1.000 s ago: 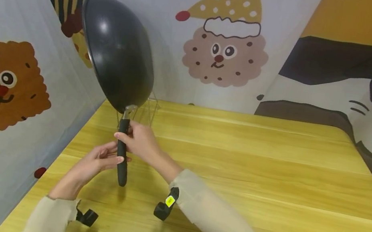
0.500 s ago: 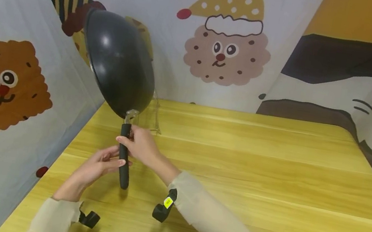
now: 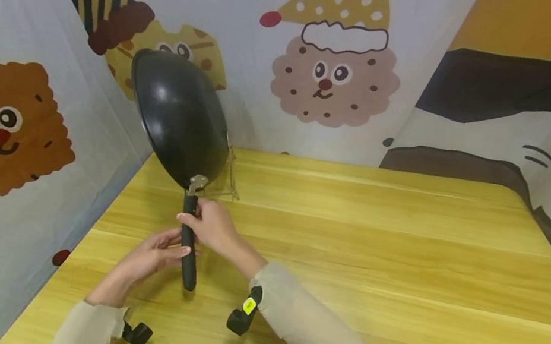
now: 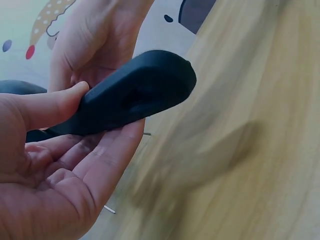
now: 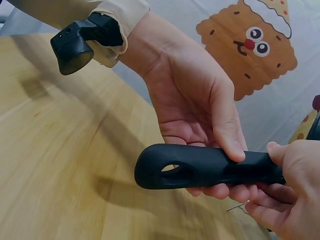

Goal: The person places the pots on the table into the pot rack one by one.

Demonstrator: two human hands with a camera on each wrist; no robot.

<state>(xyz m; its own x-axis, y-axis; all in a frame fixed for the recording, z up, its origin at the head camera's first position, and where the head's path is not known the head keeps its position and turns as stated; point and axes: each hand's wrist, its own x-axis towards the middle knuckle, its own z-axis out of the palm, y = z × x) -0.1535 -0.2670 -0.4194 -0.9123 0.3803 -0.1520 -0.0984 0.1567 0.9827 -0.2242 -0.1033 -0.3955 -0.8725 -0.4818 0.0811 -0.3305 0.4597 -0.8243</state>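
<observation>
A dark wok (image 3: 181, 115) is tilted on its side in the head view, its rounded underside facing right and its black handle (image 3: 188, 269) pointing down toward me. My left hand (image 3: 145, 257) grips the lower part of that handle, thumb on top and fingers beneath. Closer to the wok's bowl, my right hand (image 3: 215, 225) pinches the handle between thumb and fingers. The handle's end, with a hanging hole, shows clear of both hands in the right wrist view. Behind the wok stands a thin wire rack (image 3: 233, 174), mostly hidden by the bowl.
The wood-grain table (image 3: 375, 260) extends to the right of my hands. A cartoon-printed cloth (image 3: 271, 129) hangs along the back and left edges. Each wrist wears a small black camera (image 3: 241, 317).
The wok has come down and slightly to the right, with both hands keeping their grip on its handle. More of the printed cloth shows above its rim.
</observation>
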